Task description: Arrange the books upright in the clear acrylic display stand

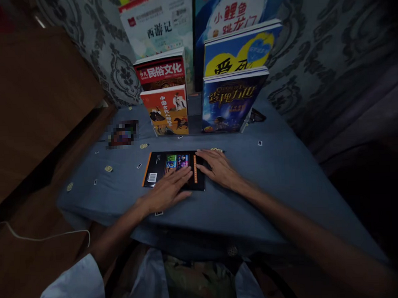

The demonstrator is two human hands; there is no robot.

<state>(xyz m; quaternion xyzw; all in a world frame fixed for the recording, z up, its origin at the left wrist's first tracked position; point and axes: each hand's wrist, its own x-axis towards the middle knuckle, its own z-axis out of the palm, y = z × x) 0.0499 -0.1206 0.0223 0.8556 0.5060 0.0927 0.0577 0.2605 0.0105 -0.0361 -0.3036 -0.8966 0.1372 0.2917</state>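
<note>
A black book (160, 161) with an orange spine edge, a barcode and small coloured pictures lies flat on the cloth-covered table (269, 176). My left hand (166, 190) rests across its lower middle, fingers stretched out and pointing right. At its right end, my right hand (219, 168) lies with the fingers extended over the edge, thumb apart. Neither hand is wrapped round anything. Part of the cover is hidden under my left hand.
Behind the book stands a rack of upright books: an orange one (167, 113), a red one (162, 71), a dark blue one (233, 103) and a blue-yellow one (241, 50). A blurred-out item (123, 134) lies at left. A white cable (47, 238) hangs at lower left.
</note>
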